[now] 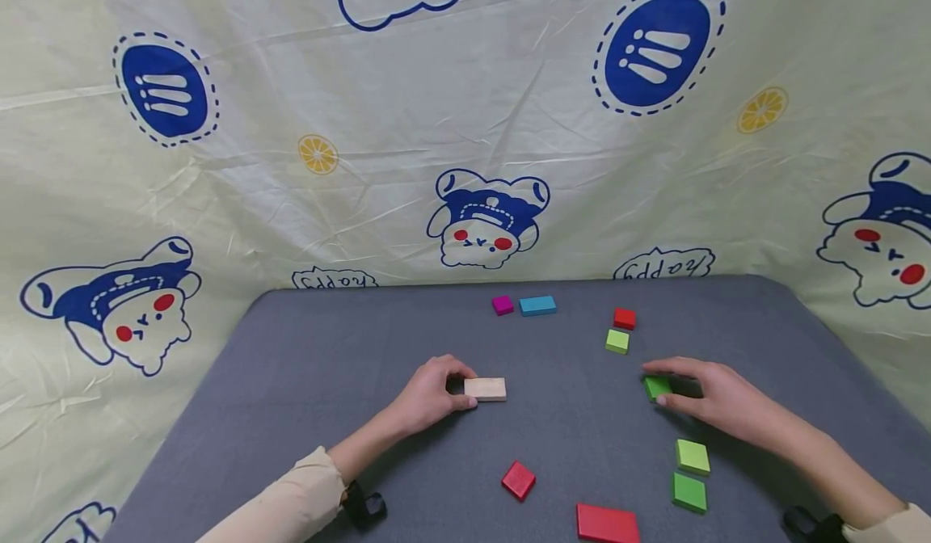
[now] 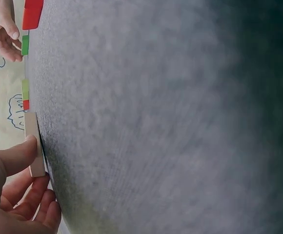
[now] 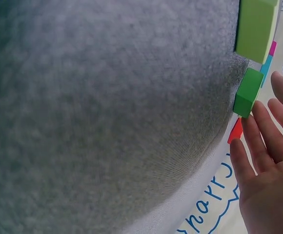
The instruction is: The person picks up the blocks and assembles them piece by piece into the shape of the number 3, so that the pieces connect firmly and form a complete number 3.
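Note:
My left hand (image 1: 431,395) pinches the left end of a pale wooden block (image 1: 486,389) between thumb and fingers, low over the grey table. In the left wrist view the thumb (image 2: 19,156) lies along the block's face, with fingertips at its end. My right hand (image 1: 716,395) is spread around a green block (image 1: 657,387), the thumb near its front corner and a finger beyond its far edge. In the right wrist view the fingers (image 3: 261,139) are extended right by the green block (image 3: 249,91), while the thumb stands apart from it.
A red block (image 1: 624,318) and a light green one (image 1: 617,341) lie beyond the right hand. Magenta (image 1: 503,305) and blue (image 1: 537,306) blocks sit at the back. Nearer are light green (image 1: 692,456), green (image 1: 688,492) and two red blocks (image 1: 519,481). A printed cloth (image 1: 393,212) hangs behind.

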A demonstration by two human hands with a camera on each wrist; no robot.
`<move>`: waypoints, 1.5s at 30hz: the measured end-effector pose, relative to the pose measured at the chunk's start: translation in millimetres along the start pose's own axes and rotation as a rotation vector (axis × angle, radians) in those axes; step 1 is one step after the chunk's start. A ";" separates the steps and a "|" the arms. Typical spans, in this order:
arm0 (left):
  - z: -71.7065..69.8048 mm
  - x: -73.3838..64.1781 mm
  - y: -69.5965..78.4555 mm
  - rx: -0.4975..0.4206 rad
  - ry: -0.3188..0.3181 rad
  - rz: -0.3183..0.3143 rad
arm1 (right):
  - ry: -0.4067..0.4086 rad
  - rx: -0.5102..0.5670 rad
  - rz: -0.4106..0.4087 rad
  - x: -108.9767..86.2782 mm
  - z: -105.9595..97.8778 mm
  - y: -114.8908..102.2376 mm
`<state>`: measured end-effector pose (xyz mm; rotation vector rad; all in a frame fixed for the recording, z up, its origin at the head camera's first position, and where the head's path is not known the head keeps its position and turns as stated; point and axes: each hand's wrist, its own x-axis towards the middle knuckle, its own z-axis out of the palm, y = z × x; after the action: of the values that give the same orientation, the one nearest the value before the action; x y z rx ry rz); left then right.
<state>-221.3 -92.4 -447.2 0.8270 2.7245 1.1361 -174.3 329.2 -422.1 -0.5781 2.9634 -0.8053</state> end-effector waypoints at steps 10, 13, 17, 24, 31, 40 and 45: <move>0.8 3.3 0.3 0.042 -0.005 0.021 | 0.015 -0.028 -0.009 -4.2 -1.9 6.0; 1.1 2.7 0.4 0.039 -0.006 0.018 | 0.005 -0.022 -0.005 -5.1 -2.3 8.1; 1.5 1.0 0.4 0.042 -0.008 0.014 | -0.004 -0.033 0.001 -5.6 -3.0 10.1; 1.0 -0.7 0.7 0.055 -0.010 0.031 | -0.047 -0.005 0.012 -3.9 -3.5 14.5; -0.4 1.3 0.5 0.071 -0.022 0.038 | -0.050 0.014 -0.012 -1.8 -2.8 19.0; -3.5 6.4 -1.4 0.081 -0.041 0.036 | -0.064 0.015 -0.015 3.9 -2.4 20.7; -3.7 5.9 -2.1 0.072 -0.044 0.043 | -0.065 0.001 0.005 5.5 -1.0 20.3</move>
<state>-228.3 -93.0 -445.2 0.9127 2.7387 1.0192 -186.5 344.0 -430.8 -0.5852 2.9046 -0.7719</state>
